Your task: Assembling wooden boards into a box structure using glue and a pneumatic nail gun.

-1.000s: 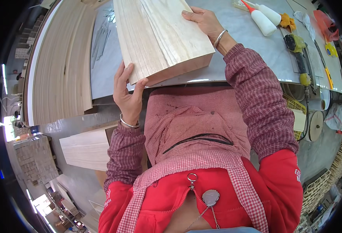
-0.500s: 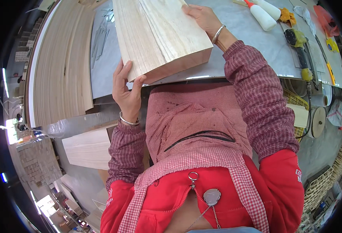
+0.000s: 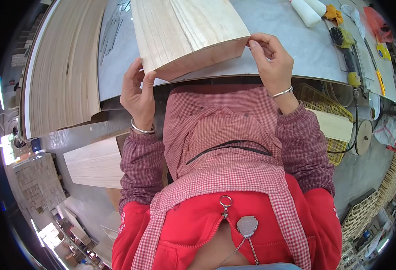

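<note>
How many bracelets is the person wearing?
2. One bracelet on the left wrist, below the left hand; the other bracelet on the right wrist, below the right hand. Both hands grip the wood stack. Sleeves could hide more.

We are finding bare grey table (image 3: 274, 40) at three o'clock of the wood block (image 3: 184, 31), open for a hand. At one o'clock, white bottles (image 3: 308, 10) and a yellow sander (image 3: 344, 40) are crowding the far right. At nine o'clock, only a narrow strip with metal scraps (image 3: 112, 31) is lying before the veneer stack (image 3: 65, 67), which is walling off the left.
</note>
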Available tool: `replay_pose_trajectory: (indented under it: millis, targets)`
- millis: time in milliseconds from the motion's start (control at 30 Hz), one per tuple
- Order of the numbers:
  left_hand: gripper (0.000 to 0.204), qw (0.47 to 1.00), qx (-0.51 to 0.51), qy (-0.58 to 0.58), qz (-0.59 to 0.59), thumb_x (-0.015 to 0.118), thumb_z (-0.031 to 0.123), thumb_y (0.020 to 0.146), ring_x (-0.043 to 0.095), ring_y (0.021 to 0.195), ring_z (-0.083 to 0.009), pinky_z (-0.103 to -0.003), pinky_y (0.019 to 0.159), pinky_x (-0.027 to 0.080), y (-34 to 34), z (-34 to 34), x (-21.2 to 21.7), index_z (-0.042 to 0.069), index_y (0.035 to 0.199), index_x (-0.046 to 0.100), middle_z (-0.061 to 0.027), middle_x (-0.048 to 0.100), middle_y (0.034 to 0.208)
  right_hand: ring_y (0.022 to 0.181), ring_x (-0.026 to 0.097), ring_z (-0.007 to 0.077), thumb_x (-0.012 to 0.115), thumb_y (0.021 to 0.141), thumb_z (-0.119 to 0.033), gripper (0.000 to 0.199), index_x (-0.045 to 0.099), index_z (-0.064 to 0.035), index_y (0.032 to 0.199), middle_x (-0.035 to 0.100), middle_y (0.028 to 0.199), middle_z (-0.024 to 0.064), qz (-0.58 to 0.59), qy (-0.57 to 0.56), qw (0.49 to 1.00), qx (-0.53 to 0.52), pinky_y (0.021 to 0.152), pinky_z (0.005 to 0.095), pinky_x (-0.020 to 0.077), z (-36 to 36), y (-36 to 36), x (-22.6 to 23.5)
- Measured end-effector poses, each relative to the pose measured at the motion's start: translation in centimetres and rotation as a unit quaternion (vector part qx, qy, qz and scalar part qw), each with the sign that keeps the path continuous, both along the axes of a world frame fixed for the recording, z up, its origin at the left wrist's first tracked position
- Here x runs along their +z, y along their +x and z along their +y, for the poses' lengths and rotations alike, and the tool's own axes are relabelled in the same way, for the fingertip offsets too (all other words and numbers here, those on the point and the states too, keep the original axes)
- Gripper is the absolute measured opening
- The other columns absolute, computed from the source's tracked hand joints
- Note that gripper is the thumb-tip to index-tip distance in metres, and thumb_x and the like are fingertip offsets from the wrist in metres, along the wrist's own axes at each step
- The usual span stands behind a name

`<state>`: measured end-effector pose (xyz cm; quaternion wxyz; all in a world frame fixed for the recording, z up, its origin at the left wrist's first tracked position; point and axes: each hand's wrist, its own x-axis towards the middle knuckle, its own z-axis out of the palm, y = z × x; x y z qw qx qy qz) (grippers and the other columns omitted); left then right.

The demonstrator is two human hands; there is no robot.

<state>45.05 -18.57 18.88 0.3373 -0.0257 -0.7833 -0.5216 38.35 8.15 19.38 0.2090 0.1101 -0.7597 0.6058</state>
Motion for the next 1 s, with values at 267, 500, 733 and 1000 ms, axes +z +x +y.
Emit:
replay_pose_trajectory:
  millis: [267,500,733,1000]
  targets:
    - [0.033,1.000,0.007,-0.010,0.015,0.069,0.005,0.083,0.064,0.087,-0.0166,-0.025,0.083,0.052,0.2,-0.2,-0.1,0.001,0.114,0.061,-0.0118,0.067,0.105,0.075,0.065,0.0105,0.063,0.084,-0.003,0.016,0.065,-0.0006,0.099,0.069,0.087,0.0042,0.034,0.070,0.996,-0.031,0.071,0.0192,0.0508,-0.4,0.0,-0.1]
    - [0.029,1.000,0.007,-0.020,0.017,0.066,0.002,0.085,0.064,0.085,-0.0157,-0.024,0.082,0.053,0.1,-0.6,-0.3,-0.001,0.113,0.062,-0.0128,0.067,0.105,0.063,0.062,0.0126,0.064,0.078,-0.002,0.011,0.066,-0.0031,0.089,0.068,0.077,0.0023,0.082,0.068,0.993,-0.057,0.062,0.0218,0.0506,-0.8,-0.4,-0.2]
    - [0.030,1.000,0.007,-0.025,0.015,0.067,0.003,0.084,0.064,0.086,-0.0157,-0.025,0.080,0.054,0.1,-0.3,-0.3,0.000,0.113,0.062,-0.0125,0.067,0.105,0.063,0.061,0.0111,0.064,0.078,-0.001,0.014,0.067,-0.0040,0.092,0.069,0.079,0.0019,0.076,0.045,0.995,-0.041,0.061,0.0210,0.0501,-0.3,-0.6,-1.0]
    - [0.030,1.000,0.008,-0.005,0.016,0.070,0.007,0.082,0.064,0.087,-0.0160,-0.025,0.081,0.053,0.0,-0.5,-0.3,0.002,0.111,0.063,-0.0119,0.067,0.104,0.069,0.062,0.0083,0.064,0.081,-0.002,0.022,0.069,-0.0068,0.103,0.070,0.086,-0.0002,0.015,-0.050,0.998,0.033,0.063,0.0182,0.0500,-0.2,-0.9,-0.4]
